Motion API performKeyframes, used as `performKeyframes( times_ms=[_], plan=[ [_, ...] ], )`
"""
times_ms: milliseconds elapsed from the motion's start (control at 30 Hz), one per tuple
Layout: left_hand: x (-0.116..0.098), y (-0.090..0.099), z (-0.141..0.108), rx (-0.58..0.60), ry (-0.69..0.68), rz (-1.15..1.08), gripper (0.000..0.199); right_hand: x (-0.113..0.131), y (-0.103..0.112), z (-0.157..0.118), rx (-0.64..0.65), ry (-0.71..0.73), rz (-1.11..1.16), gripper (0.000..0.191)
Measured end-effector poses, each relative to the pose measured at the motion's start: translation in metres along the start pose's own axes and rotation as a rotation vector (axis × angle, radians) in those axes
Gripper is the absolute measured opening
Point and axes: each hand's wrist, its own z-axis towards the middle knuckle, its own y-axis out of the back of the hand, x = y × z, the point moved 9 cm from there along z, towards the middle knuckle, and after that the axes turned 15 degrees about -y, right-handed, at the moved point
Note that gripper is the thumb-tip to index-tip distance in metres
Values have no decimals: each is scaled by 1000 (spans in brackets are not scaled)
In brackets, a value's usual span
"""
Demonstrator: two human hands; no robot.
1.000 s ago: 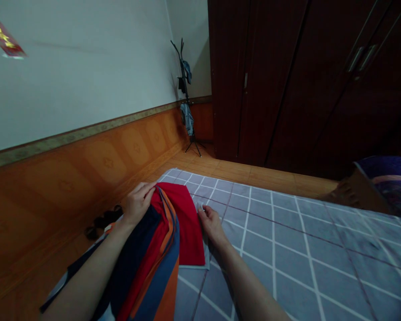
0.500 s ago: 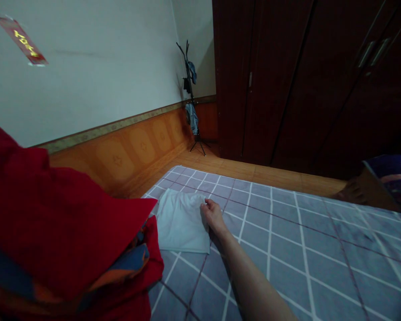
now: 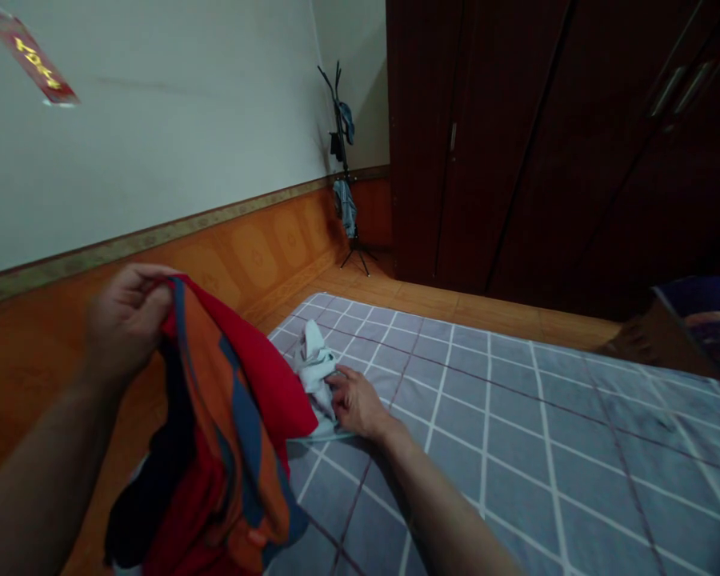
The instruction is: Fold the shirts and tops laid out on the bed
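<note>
My left hand (image 3: 129, 316) is raised at the left, its fingers closed on the edge of a red garment (image 3: 276, 384) with orange and blue panels inside. The garment hangs down in folds, with a dark piece of cloth (image 3: 156, 476) beside it. On the bed (image 3: 468, 448) lies a small white garment (image 3: 312, 364), bunched up, its exact kind unclear. My right hand (image 3: 357, 402) pinches its right side. Part of the white garment is hidden behind the red one.
A grey checked sheet covers the bed. Beyond it stand a black coat rack (image 3: 342, 152) with clothes and a dark wardrobe (image 3: 480, 144). At the right is a cardboard box (image 3: 648, 332) with purple cloth (image 3: 705, 296). Orange panelling (image 3: 258, 256) lines the left wall.
The white garment went from lying flat to bunched, and my right hand moved slightly left with it. My left hand has come into view, and the red garment has dropped lower, showing its orange-blue inside.
</note>
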Motion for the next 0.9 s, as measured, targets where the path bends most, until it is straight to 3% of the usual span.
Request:
performKeyframes(
  times_ms=[67,200,333,433,500,633,733,900],
  plan=[
    [12,-31,-9,189,49,-118,22,-8,2,1,-11,-38,-12,16],
    [28,-91,-40,633,82,-212,24,-32,27,12,-131,-178,25,18],
    [25,-140,-77,968,13,-260,25,-42,37,15,-164,-263,84,32],
    [18,-174,-97,1052,-104,-234,28,-38,32,12,-131,-276,100,45],
    [16,-196,-107,1083,-160,-235,41,-35,28,9,-111,-275,98,47],
    [20,-231,-122,1165,-190,-311,55,-32,23,7,-84,-272,83,52],
    [18,-241,-126,1223,-200,-371,51,-32,22,7,-70,-274,74,54],
    [11,-234,-121,1163,-189,-372,26,-33,23,8,-68,-275,76,52]
  ],
)
